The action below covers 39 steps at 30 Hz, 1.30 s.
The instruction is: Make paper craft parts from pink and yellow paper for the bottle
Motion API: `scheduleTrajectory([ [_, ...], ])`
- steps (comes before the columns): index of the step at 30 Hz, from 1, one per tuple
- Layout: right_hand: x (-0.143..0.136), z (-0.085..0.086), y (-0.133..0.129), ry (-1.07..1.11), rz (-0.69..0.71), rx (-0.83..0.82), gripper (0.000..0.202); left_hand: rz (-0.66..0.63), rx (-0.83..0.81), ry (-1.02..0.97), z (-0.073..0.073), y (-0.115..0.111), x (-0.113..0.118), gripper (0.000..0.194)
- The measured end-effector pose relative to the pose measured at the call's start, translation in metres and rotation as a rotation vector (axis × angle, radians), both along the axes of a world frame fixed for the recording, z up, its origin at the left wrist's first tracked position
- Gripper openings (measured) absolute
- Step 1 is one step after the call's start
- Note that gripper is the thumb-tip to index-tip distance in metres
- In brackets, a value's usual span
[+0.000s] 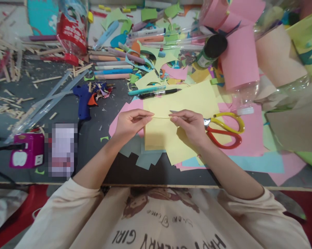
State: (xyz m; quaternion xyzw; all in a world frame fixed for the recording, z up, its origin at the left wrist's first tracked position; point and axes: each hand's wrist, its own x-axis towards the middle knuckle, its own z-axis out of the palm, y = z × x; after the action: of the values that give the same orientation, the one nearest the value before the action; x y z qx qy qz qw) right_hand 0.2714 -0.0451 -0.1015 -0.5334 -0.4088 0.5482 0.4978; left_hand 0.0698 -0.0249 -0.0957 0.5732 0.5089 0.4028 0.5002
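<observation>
A thin yellow paper strip is stretched level between my two hands, above a stack of yellow paper. My left hand pinches one end of it between thumb and fingers. At the other end, my right hand pinches it the same way. Scissors with one yellow and one red handle lie under and beside my right hand, their blades largely covered by it. Beyond my hands, a black pen and a teal pen rest across the yellow paper's far edge.
To the left lie a blue glue gun, glue sticks, a phone and a purple box. Markers and paper scraps fill the back. A dark-lidded jar and pink-wrapped bottles stand at the right.
</observation>
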Motion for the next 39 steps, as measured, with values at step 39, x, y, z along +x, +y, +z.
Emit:
scheduleTrajectory([
  [39,-0.003,-0.002,-0.01,-0.11,0.125,-0.006,0.012,-0.2,-0.107,0.055,0.004,-0.005,0.0,0.029],
])
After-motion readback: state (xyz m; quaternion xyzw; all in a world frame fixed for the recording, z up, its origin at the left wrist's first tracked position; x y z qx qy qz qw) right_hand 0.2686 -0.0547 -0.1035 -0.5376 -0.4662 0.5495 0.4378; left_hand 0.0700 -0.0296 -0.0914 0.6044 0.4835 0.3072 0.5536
